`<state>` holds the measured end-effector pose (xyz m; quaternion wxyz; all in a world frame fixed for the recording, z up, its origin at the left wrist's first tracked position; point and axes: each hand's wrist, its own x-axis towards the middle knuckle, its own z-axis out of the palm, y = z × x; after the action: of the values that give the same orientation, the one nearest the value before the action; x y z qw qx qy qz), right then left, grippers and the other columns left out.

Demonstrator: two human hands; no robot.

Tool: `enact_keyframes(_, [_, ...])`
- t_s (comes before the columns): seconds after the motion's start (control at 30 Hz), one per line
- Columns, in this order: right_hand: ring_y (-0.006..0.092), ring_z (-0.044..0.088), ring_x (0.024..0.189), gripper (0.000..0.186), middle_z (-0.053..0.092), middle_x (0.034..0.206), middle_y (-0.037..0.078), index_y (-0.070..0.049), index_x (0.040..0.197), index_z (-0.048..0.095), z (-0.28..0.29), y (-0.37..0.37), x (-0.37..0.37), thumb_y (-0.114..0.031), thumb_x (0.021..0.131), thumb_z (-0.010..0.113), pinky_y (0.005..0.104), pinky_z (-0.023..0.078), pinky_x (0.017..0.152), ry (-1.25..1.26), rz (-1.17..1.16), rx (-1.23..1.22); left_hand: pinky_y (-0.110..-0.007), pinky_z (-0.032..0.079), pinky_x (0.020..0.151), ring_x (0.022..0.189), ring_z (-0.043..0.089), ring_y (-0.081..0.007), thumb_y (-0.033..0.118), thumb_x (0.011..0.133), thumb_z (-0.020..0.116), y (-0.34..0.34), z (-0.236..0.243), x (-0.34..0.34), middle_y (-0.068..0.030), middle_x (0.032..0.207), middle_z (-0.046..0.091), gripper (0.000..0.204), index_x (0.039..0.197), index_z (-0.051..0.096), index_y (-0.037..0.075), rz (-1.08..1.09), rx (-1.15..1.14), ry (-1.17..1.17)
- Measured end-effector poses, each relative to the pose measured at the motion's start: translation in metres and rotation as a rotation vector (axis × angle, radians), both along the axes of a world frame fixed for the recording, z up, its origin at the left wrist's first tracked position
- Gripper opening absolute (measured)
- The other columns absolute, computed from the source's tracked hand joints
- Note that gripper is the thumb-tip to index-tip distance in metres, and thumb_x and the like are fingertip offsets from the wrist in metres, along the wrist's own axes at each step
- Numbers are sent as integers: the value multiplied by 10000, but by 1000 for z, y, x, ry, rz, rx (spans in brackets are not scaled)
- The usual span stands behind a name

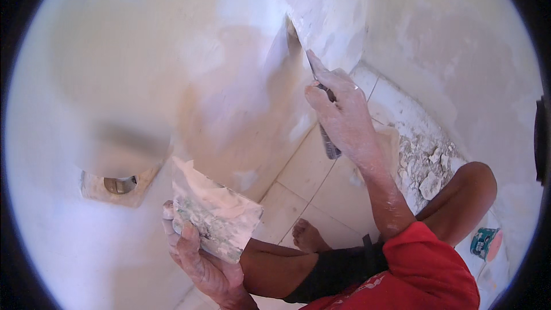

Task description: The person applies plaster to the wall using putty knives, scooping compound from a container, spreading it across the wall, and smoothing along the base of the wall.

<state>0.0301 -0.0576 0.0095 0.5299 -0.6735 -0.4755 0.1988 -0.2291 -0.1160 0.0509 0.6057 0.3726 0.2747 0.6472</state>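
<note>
My right hand (338,109) grips a putty knife (330,140) by its dark handle, with the long blade slanted up against the patchy, off-white wall (229,63), close to the inside corner. Low at the left, my left hand (195,261) holds a flat rectangular plate (224,218) coated with white putty, its fingers curled round the plate's left edge and underside. Both hands are dusted white. The far edge of the knife blade is hard to tell apart from its shadow on the wall.
A wall opening with a metal fitting (120,184) is at the left. Tiled floor (278,206) runs along the wall, with white rubble (430,169) by the right wall and a small green-and-pink tub (485,244) at lower right. My bent legs and bare foot (310,235) are below.
</note>
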Motion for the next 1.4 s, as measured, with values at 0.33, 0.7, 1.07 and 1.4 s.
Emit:
enact_keyframes(0.33, [234,535,840,618,519,934,157,2,1485,353,-51,-8,-91,-121,930,595,347,484,792,-16,14,149,-486,509,1024,1207,557,-342,75,987,480,-7,-3,-16,-259,1328,529,416,1360,391,-86,-7,-12,-152])
enact_keyframes(0.7, [87,490,770,536,508,843,14,-43,1405,506,-6,10,-5,-168,899,634,251,417,674,92,-56,152,-489,497,1032,1241,530,-362,47,981,467,-5,-3,-22,-274,1381,484,459,1415,357,-56,-3,-17,-202])
enact_keyframes(1.07, [172,511,751,562,519,838,90,-50,1412,496,-22,-22,-57,-151,877,635,302,440,686,3,135,123,-500,528,1002,1202,569,-356,82,990,465,-6,0,-18,-273,1338,527,431,1389,390,-62,-54,-20,-168])
enact_keyframes(1.4, [295,568,779,574,552,921,187,-45,1421,477,-18,-6,-26,-126,872,626,421,474,745,35,43,177,-490,545,980,1141,605,-350,73,973,490,-9,5,-7,-266,1310,547,434,1371,399,-71,25,-22,-171])
